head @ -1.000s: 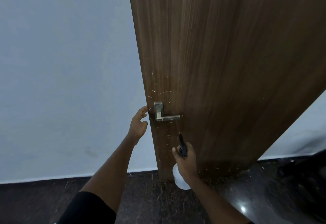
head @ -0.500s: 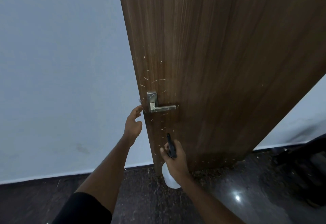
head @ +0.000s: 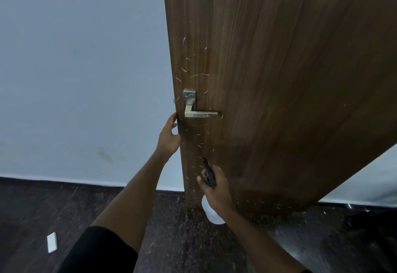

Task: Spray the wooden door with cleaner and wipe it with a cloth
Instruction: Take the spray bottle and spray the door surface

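1. Gripping the spray bottle [head: 213, 212], the right hand [head: 216, 189] aims its black nozzle at the door's lower edge.
2. The left hand [head: 169, 137], fingers loosely bent, touches the door's [head: 279, 79] free edge below the handle [head: 194, 109].
3. Pale flecks dot the brown wood; spraying seems underway, wiping remains, no cloth shows.

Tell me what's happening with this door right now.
A person is cleaning a wooden door. The right hand grips a white spray bottle with a black nozzle aimed at the door below the metal handle. The left hand rests against the door's edge just under the handle, fingers loosely around it. Small pale flecks dot the wood around the handle. No cloth is in view, so wiping has not begun.
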